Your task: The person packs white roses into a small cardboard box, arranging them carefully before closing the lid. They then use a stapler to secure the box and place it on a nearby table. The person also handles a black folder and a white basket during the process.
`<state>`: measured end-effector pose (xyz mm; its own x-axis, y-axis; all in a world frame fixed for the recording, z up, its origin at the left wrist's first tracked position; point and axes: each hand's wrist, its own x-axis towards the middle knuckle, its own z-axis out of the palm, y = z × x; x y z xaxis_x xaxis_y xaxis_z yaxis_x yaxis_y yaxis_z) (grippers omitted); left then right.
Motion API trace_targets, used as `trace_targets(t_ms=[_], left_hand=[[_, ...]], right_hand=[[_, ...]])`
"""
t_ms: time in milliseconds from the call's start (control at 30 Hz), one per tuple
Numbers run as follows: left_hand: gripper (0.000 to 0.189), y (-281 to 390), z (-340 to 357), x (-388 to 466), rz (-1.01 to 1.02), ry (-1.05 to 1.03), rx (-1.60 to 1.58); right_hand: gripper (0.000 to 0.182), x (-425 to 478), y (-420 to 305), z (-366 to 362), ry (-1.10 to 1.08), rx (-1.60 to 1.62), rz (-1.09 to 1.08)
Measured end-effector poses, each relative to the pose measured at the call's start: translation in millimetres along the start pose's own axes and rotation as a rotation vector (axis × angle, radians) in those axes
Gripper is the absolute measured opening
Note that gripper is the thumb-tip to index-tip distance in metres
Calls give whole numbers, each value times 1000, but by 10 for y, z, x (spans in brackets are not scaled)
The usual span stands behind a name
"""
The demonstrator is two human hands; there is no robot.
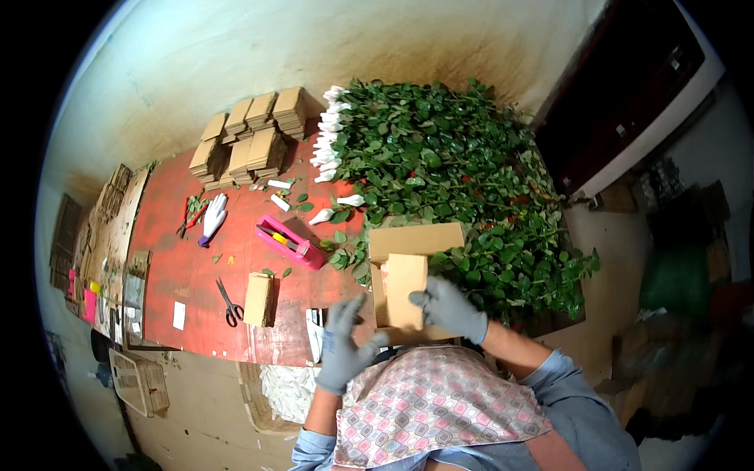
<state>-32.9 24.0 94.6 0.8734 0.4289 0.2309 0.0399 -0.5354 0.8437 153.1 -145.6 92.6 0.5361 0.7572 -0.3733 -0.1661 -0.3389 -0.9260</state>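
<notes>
My left hand (347, 347), in a grey glove, hovers at the table's front edge with its fingers apart and nothing in it. Just to its left lies a white and black stapler (315, 334). My right hand (450, 309), also gloved in grey, grips the right edge of a small cardboard piece (406, 288). That piece is over a larger folded cardboard sheet (415, 238), whose back flap stands behind it. Something pinkish shows at the small piece's left edge, partly hidden. Leafy green rose stems (489, 259) lie right beside the sheet.
The red table (177, 265) bears cardboard stacks (247, 141), a pink tape dispenser (288, 241), scissors (230, 303), red pruning shears (189, 218), a white glove (214, 218) and a small cardboard pile (258, 299). White-sleeved flower heads (327, 147) line the stems' left side. Below stands a basket (253, 400) of white sleeves.
</notes>
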Motion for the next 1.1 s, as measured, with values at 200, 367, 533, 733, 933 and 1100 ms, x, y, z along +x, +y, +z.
trace_targets(t_ms=[200, 367, 533, 733, 933, 1100], left_hand=[[33, -46, -243, 400, -109, -16, 158], [38, -130, 94, 762, 53, -391, 314], [72, -197, 389, 900, 280, -529, 403], [80, -349, 473, 872, 314, -526, 471], [79, -333, 529, 894, 307, -559, 461], [78, -301, 501, 904, 309, -567, 449]], right_hand=[[27, 185, 152, -292, -22, -106, 158], [37, 355, 270, -241, 108, -519, 77], [42, 323, 143, -204, 116, -715, 58], [31, -75, 114, 88, 250, -1176, -212], [56, -412, 883, 59, 139, -1272, -1039], [63, -439, 1113, 68, 168, -1582, -934]])
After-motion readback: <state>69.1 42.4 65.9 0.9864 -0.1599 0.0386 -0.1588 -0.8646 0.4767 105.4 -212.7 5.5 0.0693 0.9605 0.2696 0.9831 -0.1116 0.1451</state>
